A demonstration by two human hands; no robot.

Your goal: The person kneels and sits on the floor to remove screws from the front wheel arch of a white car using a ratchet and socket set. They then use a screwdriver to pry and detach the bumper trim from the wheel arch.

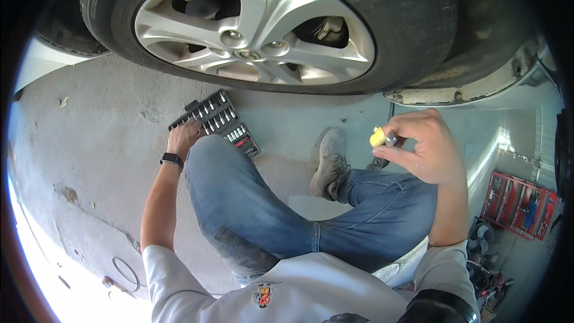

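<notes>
My left hand (186,134), with a dark watch on its wrist, rests on the near left part of a dark socket set case (221,121). Its fingers reach over the rows of silver sockets; their tips are hard to see. To the right, my right hand (421,143) is raised above my bent knee. Thumb and fingers close on a small yellow piece (377,137) and a short grey metal cylinder that looks like a socket (391,138). What the yellow piece is, I cannot make out.
A car wheel (263,30) with silver spokes stands right ahead, close above the socket case. My shoe (329,158) is planted between the case and my right hand. A red tool box (519,204) lies open at the far right, with a fan (480,238) near it.
</notes>
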